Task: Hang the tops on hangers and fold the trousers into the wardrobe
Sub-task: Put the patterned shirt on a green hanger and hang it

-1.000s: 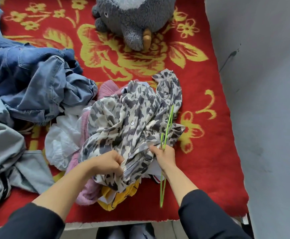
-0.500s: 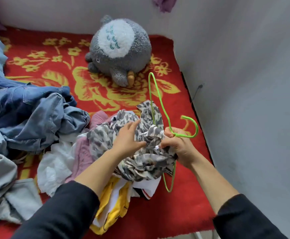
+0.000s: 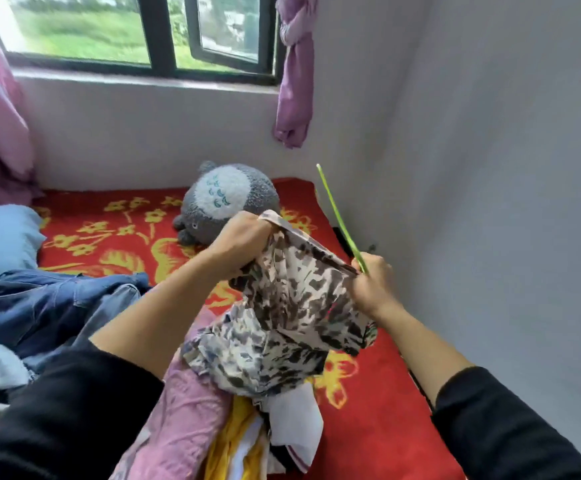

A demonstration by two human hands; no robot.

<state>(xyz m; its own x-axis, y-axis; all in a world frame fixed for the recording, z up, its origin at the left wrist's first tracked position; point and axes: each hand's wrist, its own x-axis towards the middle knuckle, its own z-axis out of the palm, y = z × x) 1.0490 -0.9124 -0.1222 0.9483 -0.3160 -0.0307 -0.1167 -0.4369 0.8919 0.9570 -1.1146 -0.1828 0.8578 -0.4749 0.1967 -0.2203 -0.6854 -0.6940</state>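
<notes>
Above bed [image 3: 368,427]: left grip [image 3: 244,244] clutching patterned top [image 3: 292,323]; right grip [image 3: 374,282] pinching top and green hanger [image 3: 337,216].

A grey plush toy [image 3: 226,202] lies on a red bed cover [image 3: 379,438] patterned with yellow flowers, beneath a dark-framed window [image 3: 162,29]; a knotted purple curtain [image 3: 294,81] hangs right, a blue pillow [image 3: 2,237] left.

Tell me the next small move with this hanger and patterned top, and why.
Probably tilt the green hanger down into the opening of the patterned top: the left hand and right hand hold its edge stretched apart, while the hanger sticks up outside the fabric.
</notes>
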